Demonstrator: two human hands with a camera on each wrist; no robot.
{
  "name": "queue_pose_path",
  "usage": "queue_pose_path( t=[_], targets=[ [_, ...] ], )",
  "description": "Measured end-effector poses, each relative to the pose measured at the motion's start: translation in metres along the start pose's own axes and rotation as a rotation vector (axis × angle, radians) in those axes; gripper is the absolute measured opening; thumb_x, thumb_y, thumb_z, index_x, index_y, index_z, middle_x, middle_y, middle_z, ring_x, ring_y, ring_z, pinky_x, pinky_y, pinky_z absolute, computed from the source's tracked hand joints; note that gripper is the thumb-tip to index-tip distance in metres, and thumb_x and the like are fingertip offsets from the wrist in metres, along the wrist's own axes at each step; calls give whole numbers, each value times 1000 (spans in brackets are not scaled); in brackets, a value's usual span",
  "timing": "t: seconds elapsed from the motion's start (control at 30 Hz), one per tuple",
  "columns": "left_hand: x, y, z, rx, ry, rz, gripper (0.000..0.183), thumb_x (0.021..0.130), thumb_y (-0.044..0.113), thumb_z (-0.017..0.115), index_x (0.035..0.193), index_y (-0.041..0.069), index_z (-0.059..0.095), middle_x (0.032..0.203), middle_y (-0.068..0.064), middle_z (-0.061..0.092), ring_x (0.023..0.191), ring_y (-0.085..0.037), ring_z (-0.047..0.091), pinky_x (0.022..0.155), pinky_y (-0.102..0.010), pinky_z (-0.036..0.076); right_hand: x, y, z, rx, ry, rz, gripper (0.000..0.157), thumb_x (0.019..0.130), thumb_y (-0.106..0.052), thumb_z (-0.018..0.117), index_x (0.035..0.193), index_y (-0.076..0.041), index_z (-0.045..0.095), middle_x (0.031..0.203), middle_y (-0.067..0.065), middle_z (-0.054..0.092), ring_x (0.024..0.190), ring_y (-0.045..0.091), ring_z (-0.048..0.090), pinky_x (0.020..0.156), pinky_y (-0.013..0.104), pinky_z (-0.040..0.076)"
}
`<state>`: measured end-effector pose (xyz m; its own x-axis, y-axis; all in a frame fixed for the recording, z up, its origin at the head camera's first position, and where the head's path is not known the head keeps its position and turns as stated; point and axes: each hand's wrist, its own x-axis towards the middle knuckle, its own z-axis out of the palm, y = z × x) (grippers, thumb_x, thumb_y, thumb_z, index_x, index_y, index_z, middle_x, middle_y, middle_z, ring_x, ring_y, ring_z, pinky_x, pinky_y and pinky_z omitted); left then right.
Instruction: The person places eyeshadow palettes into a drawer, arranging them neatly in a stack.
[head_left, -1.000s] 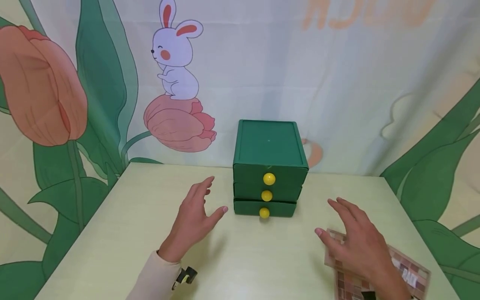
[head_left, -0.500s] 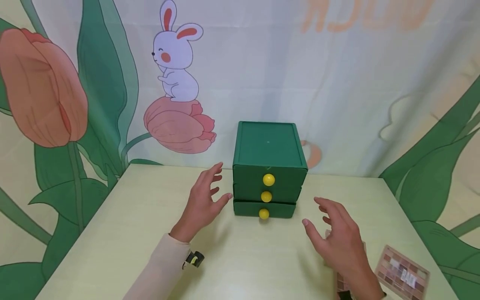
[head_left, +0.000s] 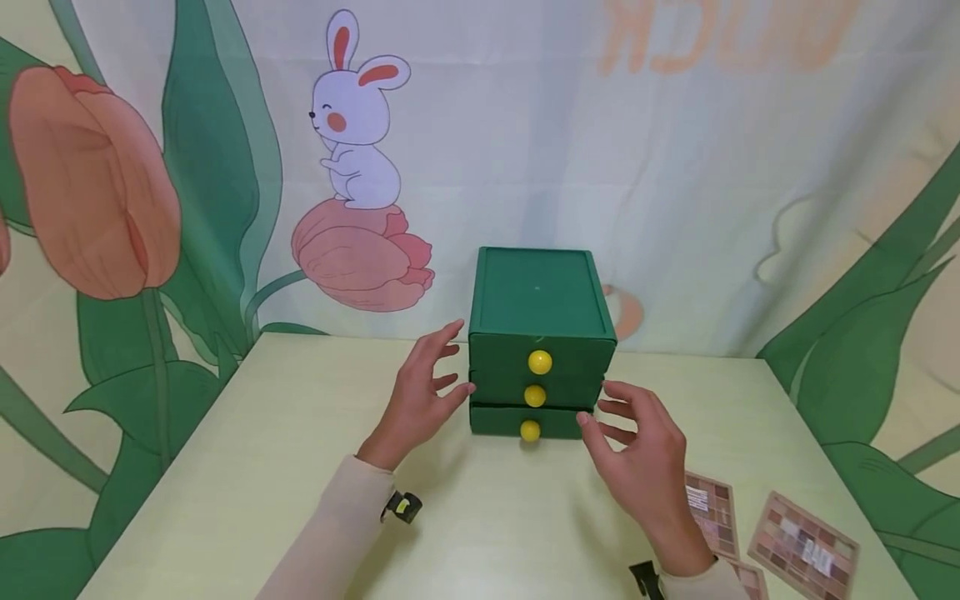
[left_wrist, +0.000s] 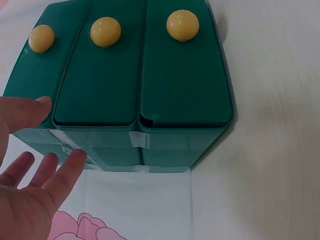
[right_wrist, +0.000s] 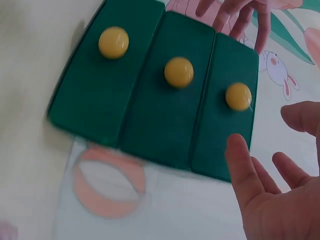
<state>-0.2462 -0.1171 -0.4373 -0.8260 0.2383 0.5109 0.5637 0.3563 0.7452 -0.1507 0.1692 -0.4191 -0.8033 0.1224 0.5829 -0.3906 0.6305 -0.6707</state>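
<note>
Both hands flanked the green three-drawer box at the table's back edge: left hand spread beside its left wall, right hand spread near the bottom drawer's right corner, neither gripping.

Behind my pale yellow table hangs a printed backdrop — a white rabbit perched on a pink tulip.

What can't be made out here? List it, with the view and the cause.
- What the green drawer box holds: all views, its three drawers are shut.
- The palettes: head view, shades and label too small, one partly under the right hand's wrist.
- Orange backdrop lettering: head view, cut by the top edge.
</note>
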Motion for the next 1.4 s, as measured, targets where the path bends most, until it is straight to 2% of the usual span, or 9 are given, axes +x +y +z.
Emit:
queue_pose_path(
  t=[0.17, 0.23, 0.43, 0.6, 0.7, 0.93, 1.03, 1.27, 1.4],
  targets=[
    [2, -6, 5, -11, -6, 13, 88, 90, -4, 80, 163, 25, 40, 151, -12, 50, 136, -36, 60, 94, -50, 64, 3, 1, 20, 111, 24, 1, 45, 90, -8, 85, 129, 1, 65, 124, 15, 70, 105, 28, 75, 82, 11, 60],
    [3, -8, 6, -12, -7, 15, 87, 91, -4, 79, 162, 28, 40, 151, -12, 51, 136, -36, 61, 94, -46, 65, 6, 1, 28, 148, 41, 1, 44, 90, -8, 84, 129, 3, 65, 123, 16, 70, 105, 28, 75, 82, 7, 57],
    [7, -11, 6, -10, -14, 14, 83, 95, -4, 74, 162, 33, 41, 150, -6, 54, 134, -28, 63, 94, -40, 65, 18, -2, 48, 236, 69, 34, 40, 92, -11, 84, 127, 1, 68, 120, 16, 68, 108, 28, 74, 83, 10, 59],
    [9, -14, 7, -11, -6, 49, 83, 95, -7, 73, 162, 30, 41, 149, -8, 56, 131, -29, 66, 92, -41, 65, 24, -7, 64, 311, 56, 132, 39, 92, -14, 84, 127, -4, 70, 119, 13, 67, 113, 29, 73, 82, 10, 59],
    [10, -17, 9, -9, -7, 65, 83, 95, -7, 72, 162, 31, 41, 149, -8, 56, 130, -28, 66, 92, -40, 65, 26, -8, 74, 340, 85, 168, 40, 90, -13, 86, 126, -4, 71, 119, 14, 67, 112, 30, 73, 81, 8, 58],
    [11, -19, 14, -6, 18, 62, 83, 96, -7, 71, 163, 32, 40, 146, -9, 58, 128, -28, 68, 92, -39, 65, 30, -12, 91, 357, 200, 186, 37, 88, -16, 88, 120, -4, 74, 112, 14, 66, 104, 26, 75, 79, 8, 58],
    [11, -19, 14, 0, 22, 56, 82, 97, -6, 71, 163, 33, 40, 144, -9, 58, 127, -28, 68, 92, -39, 65, 33, -18, 93, 352, 236, 201, 35, 87, -13, 88, 117, -1, 74, 111, 17, 66, 102, 28, 74, 79, 9, 59],
    [10, -15, 12, 17, 16, 64, 81, 96, -6, 71, 162, 30, 41, 142, -11, 59, 126, -29, 69, 91, -39, 66, 34, -13, 98, 325, 266, 193, 32, 88, -20, 89, 113, -5, 76, 107, 9, 67, 96, 20, 74, 78, 12, 61],
    [10, -15, 12, 29, 18, 60, 81, 96, -5, 72, 162, 29, 40, 142, -11, 59, 125, -30, 70, 90, -39, 66, 34, -13, 100, 327, 269, 192, 30, 88, -18, 88, 112, -3, 76, 106, 10, 67, 96, 22, 74, 78, 12, 60]
  ],
)
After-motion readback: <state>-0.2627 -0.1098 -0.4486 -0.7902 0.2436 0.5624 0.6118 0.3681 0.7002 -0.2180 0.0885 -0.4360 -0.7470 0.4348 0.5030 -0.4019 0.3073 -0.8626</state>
